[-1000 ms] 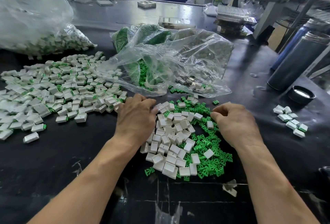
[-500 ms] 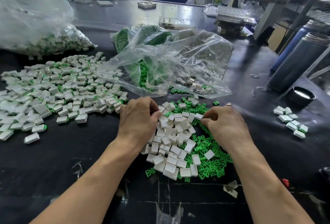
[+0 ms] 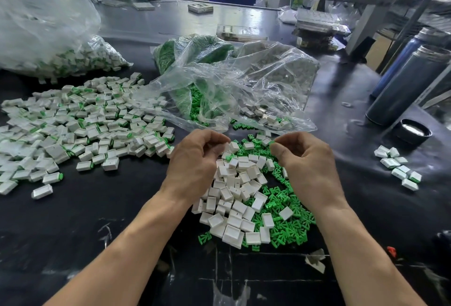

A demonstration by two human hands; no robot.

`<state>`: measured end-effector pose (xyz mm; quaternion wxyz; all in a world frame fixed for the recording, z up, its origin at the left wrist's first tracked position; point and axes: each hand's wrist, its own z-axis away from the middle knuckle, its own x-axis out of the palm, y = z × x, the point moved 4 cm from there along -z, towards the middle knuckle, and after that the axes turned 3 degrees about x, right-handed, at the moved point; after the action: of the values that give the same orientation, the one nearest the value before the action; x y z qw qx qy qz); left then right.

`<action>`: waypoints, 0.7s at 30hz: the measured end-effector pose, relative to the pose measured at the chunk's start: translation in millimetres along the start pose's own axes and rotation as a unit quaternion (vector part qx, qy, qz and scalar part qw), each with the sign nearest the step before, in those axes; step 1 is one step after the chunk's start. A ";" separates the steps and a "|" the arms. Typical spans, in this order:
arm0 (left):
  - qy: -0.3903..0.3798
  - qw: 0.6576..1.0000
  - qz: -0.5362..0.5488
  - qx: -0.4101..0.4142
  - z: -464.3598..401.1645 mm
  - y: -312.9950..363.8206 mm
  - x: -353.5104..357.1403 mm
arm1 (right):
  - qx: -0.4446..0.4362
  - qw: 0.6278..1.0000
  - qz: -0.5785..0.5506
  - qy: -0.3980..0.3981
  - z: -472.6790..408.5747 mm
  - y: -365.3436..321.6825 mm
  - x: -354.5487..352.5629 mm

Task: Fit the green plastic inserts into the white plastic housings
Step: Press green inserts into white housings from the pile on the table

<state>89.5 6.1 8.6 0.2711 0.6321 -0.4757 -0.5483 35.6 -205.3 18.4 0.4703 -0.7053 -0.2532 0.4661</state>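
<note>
Large spread of assembled housings (image 3: 80,125) far left on bench (image 3: 102,208). Mixed loose pile (image 3: 246,198) near centre unassembled. Right hand (image 3: 306,161) pinching green insert (image 3: 271,143); left hand (image 3: 195,159) curled, contents unclear.

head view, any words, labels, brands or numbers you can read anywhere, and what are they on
No text can be read in the head view.
The white housings and green inserts show no print.
The flasks at the right show no legible label.
The clear bags are unprinted as far as can be seen.
The yellow-green item on the far shelf may carry print, but it is too small and blurred to read.
</note>
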 end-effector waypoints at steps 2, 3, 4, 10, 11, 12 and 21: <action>-0.023 0.995 0.098 -0.010 3.9 5.9 2.4 | 0.001 0.995 -0.097 -0.037 5.9 -4.5 10.6; -0.036 0.990 0.136 -0.012 6.2 8.7 4.1 | -0.003 0.991 -0.121 -0.054 8.8 -6.6 16.1; -0.047 0.985 0.164 -0.013 8.0 10.7 5.7 | -0.011 0.988 -0.137 -0.069 11.7 -8.9 21.2; -0.064 0.975 0.212 -0.012 10.5 12.3 9.7 | -0.050 0.975 -0.202 -0.084 19.5 -16.8 33.7; -0.066 0.975 0.211 -0.012 10.1 11.9 10.3 | -0.050 0.974 -0.205 -0.081 19.5 -16.7 34.1; -0.068 0.975 0.211 -0.012 9.6 11.8 11.0 | -0.049 0.974 -0.206 -0.080 19.5 -16.5 34.1; -0.062 0.974 0.217 0.000 10.6 12.5 14.5 | -0.047 0.973 -0.213 -0.073 20.6 -16.1 32.3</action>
<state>74.9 -10.0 10.4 0.3539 0.4787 -0.6173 -0.5144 32.6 -163.9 16.7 0.5055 -0.6204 -0.4525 0.3935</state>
